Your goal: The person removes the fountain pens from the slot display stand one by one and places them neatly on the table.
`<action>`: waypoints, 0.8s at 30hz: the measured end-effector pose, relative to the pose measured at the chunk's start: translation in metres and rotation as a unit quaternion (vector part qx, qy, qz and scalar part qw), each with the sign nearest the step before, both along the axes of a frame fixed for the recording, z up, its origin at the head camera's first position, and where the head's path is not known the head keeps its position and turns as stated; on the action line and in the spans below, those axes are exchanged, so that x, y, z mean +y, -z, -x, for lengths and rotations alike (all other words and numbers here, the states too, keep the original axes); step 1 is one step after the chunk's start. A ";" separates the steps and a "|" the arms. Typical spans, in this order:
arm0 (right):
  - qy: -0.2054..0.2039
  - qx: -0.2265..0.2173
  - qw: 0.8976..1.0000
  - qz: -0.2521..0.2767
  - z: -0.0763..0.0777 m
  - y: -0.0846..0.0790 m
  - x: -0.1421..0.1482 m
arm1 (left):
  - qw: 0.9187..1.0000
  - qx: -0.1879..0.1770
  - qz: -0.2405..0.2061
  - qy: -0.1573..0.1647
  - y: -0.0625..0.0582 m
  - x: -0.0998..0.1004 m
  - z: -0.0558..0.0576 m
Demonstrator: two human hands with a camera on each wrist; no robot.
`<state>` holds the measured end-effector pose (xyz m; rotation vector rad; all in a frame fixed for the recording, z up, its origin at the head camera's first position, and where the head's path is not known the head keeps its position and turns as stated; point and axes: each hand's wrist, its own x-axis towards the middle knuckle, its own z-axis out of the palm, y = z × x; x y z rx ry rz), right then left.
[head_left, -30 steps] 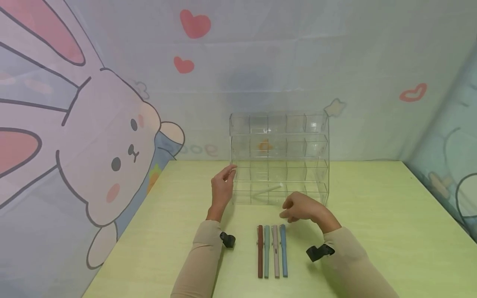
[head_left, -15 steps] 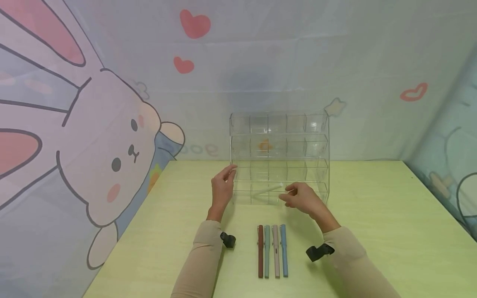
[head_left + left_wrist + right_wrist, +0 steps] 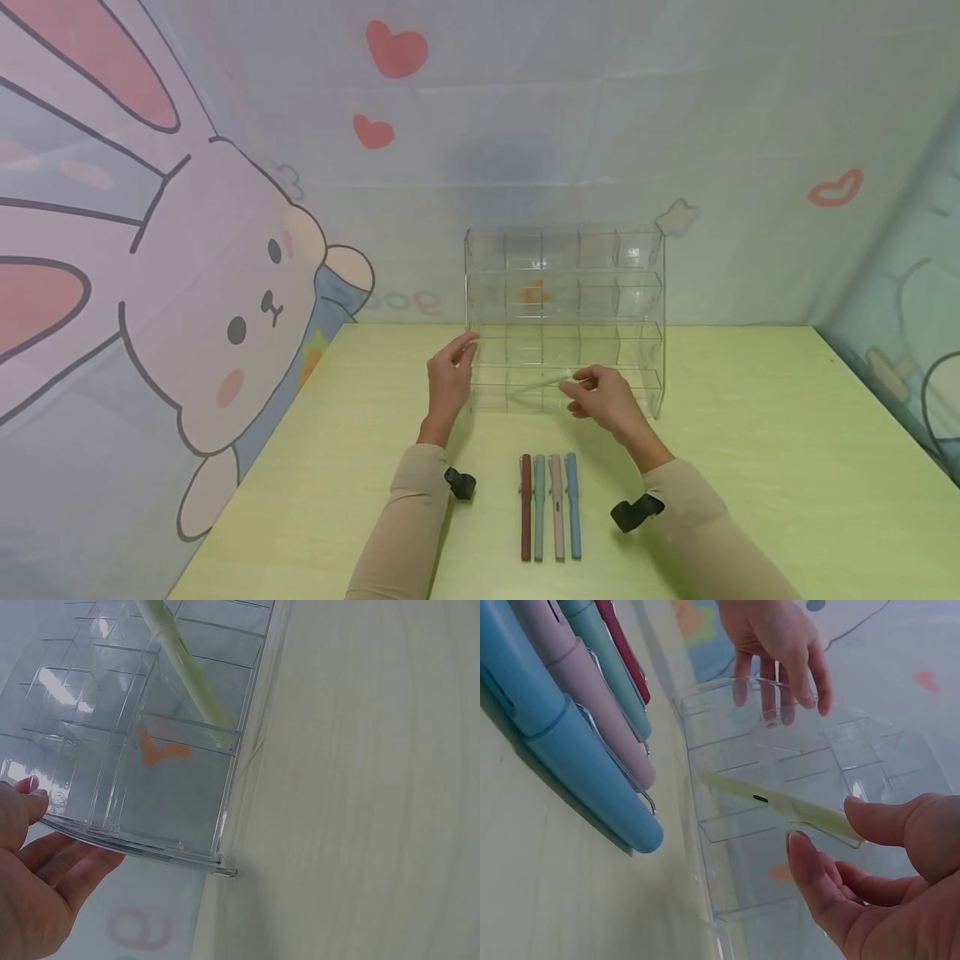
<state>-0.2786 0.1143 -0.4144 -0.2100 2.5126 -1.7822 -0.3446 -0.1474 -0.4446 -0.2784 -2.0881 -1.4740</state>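
Note:
A clear acrylic rack with tiers of small compartments stands on the table. My left hand grips its left side edge, thumb on one side and fingers on the other in the left wrist view. A pale green pen with a clip lies slanted in the rack's lowest tier. At its cap end is my right hand, the thumb overlapping the cap and the index fingertip just below the clip, with a gap between the two.
In front of the rack, a dark red pen, a teal pen, a pink pen and a blue pen lie side by side on the pale green table. A printed cloth hangs behind.
My right hand has moved up and forward from above the row of pens to the pale green pen's cap end. My left hand stays on the rack.

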 end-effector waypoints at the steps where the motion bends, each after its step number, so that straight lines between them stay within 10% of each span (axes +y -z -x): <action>1: 0.001 0.002 1.000 -0.001 0.000 0.001 -0.001 | 1.000 0.002 -0.001 0.001 0.000 0.000 0.000; 24: 0.049 0.044 0.998 -0.016 0.009 0.008 -0.017 | 1.000 0.023 0.005 0.001 0.000 0.002 0.000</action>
